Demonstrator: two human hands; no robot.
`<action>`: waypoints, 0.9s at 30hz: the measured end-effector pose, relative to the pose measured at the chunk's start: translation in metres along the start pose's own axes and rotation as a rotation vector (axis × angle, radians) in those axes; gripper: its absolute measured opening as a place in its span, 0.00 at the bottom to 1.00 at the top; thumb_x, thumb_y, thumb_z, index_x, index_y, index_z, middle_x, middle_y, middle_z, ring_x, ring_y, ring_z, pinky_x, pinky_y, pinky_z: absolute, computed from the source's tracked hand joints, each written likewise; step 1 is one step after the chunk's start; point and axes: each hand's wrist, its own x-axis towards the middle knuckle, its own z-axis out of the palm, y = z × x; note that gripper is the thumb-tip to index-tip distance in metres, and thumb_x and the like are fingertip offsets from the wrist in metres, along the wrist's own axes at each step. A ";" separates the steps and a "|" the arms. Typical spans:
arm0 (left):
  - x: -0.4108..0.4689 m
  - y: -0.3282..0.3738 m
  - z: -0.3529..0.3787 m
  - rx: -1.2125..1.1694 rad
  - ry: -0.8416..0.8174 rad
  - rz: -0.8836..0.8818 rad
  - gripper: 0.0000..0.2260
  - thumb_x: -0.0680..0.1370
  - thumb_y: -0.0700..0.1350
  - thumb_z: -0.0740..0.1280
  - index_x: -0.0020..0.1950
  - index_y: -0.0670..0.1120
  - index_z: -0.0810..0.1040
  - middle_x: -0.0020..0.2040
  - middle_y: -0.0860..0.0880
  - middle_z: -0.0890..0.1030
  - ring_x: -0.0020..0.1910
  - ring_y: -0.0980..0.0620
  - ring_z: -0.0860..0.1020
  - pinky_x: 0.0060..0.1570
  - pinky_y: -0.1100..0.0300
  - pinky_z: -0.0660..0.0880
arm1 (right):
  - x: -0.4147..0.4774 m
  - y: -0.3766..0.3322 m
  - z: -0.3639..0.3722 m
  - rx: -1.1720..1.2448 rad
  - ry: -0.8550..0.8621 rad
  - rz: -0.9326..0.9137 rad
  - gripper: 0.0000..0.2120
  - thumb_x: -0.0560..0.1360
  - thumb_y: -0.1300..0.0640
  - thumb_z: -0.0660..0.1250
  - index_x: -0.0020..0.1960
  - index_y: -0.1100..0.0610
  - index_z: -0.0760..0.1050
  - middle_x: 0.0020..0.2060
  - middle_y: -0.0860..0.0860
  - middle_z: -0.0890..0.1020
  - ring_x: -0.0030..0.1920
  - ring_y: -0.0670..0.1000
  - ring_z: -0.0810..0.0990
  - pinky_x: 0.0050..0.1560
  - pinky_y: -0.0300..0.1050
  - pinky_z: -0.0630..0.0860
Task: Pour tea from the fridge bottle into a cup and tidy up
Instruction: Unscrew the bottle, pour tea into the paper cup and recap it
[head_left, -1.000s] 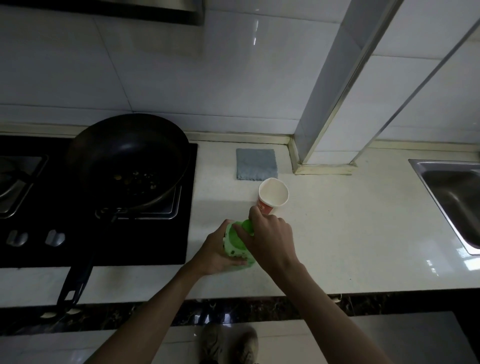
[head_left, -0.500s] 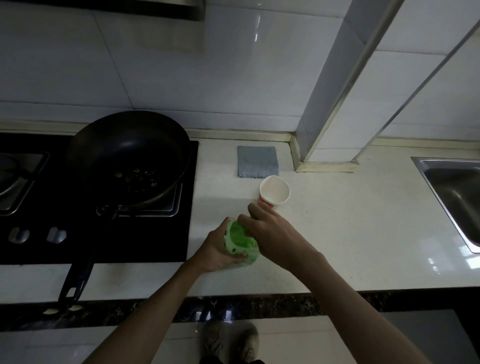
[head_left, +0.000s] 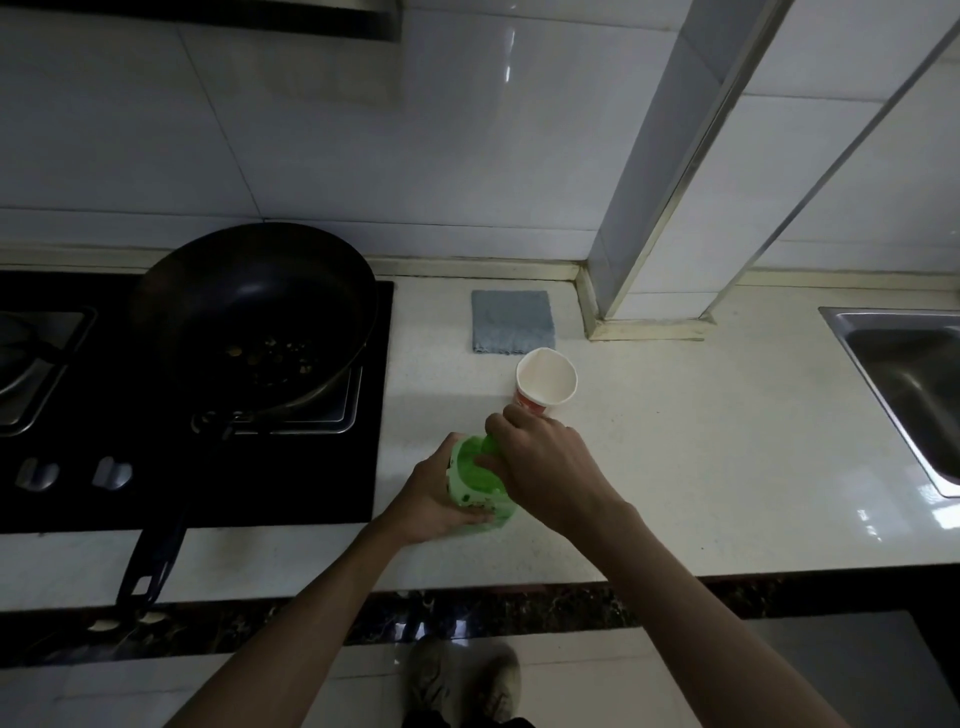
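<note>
- Bottle (head_left: 475, 491): green, standing on the pale desk (head_left: 701, 467) near its front edge, centre of view.
- Left hand (head_left: 434, 501): fingers wrapped round the bottle's body from its 9 o'clock side.
- Right hand (head_left: 545, 467): over the bottle top, fingers (head_left: 498, 421) closed on the green cap (head_left: 491, 448).
- Cup (head_left: 545, 382): paper, white inside with a red band, upright at 1 o'clock of the bottle, just past the right hand's knuckles.
- Cloth (head_left: 511, 321): grey, flat, at 12 o'clock of the cup, near the wall.
- Pan (head_left: 254, 312): black, on the stove (head_left: 311, 467), at 10 o'clock of the bottle.
- Sink (head_left: 914, 374): steel, at 3 o'clock, well apart.
</note>
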 end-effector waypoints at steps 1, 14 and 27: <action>0.000 0.000 0.000 -0.002 0.001 -0.002 0.35 0.60 0.54 0.82 0.61 0.59 0.69 0.54 0.55 0.81 0.53 0.56 0.81 0.51 0.52 0.81 | 0.000 0.002 -0.001 0.002 -0.019 -0.035 0.17 0.79 0.51 0.65 0.63 0.60 0.73 0.55 0.55 0.78 0.53 0.55 0.79 0.47 0.45 0.75; -0.003 0.002 0.000 -0.009 0.017 0.007 0.34 0.59 0.55 0.83 0.59 0.65 0.68 0.56 0.59 0.81 0.56 0.58 0.81 0.50 0.60 0.80 | 0.011 -0.001 0.001 -0.064 0.077 0.197 0.22 0.76 0.37 0.62 0.51 0.57 0.72 0.41 0.52 0.81 0.37 0.52 0.78 0.35 0.45 0.74; -0.002 0.005 0.001 -0.011 0.013 -0.028 0.42 0.60 0.53 0.82 0.68 0.61 0.64 0.58 0.57 0.80 0.56 0.60 0.80 0.52 0.61 0.80 | 0.008 0.008 -0.017 -0.018 -0.144 -0.185 0.27 0.71 0.54 0.74 0.67 0.49 0.70 0.62 0.53 0.71 0.62 0.53 0.69 0.61 0.52 0.72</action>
